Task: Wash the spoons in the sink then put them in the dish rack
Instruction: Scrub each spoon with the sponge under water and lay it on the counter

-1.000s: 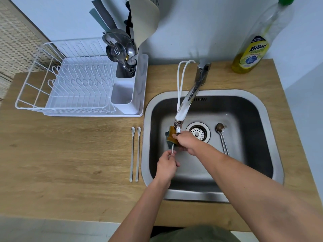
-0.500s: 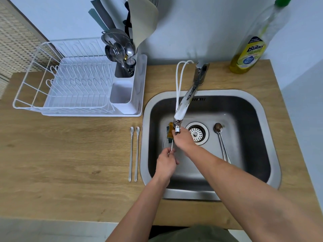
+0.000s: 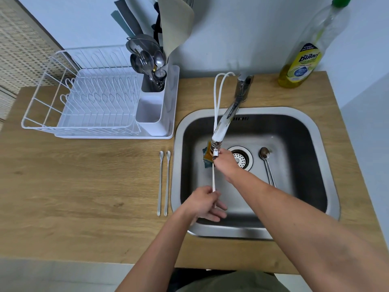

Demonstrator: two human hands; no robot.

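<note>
Left hand drawn back from sponge, more spoon handle bared (right hand unmoved)

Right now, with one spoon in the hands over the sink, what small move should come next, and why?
Probably keep scrubbing: slide the sponge in the right hand along the thin spoon, whose lower end the left hand pinches. The sponge sits at the spoon's far end under the tap, so much of the handle looks unscrubbed. Rinsing and the dish rack would come after.
</note>
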